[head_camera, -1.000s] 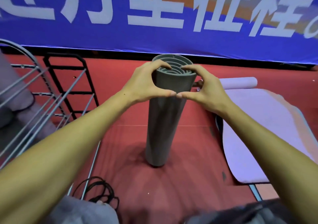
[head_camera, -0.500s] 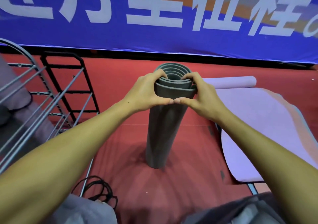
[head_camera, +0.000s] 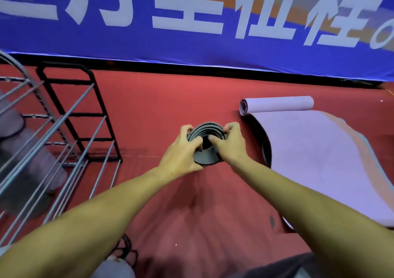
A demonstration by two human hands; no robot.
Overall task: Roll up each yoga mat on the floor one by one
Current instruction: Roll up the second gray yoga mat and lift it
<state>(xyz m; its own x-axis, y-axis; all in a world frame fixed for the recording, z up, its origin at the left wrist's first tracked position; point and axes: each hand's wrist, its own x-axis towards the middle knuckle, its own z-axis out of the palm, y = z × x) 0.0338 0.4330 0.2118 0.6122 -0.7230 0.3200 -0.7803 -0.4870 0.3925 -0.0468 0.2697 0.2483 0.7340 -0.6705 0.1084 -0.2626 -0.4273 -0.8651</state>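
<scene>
A rolled grey yoga mat (head_camera: 205, 160) stands on end on the red floor, seen almost from straight above, with its spiral top end facing me. My left hand (head_camera: 183, 152) grips its left side, fingers curled over the rim and thumb near the centre. My right hand (head_camera: 229, 145) grips the right side the same way. A purple yoga mat (head_camera: 324, 160) lies mostly flat to the right, its far end rolled into a small tube (head_camera: 277, 103).
A metal wire rack (head_camera: 49, 149) stands at the left, holding grey rolled mats (head_camera: 27, 171). A black cable (head_camera: 128, 254) lies on the floor near my feet. A blue banner (head_camera: 191, 21) runs along the back wall. Red floor spreads between rack and purple mat.
The view has risen over the grey roll, so its top now faces me. Both hands moved from encircling the upper rim to gripping over it, thumbs pushed toward the centre.
</scene>
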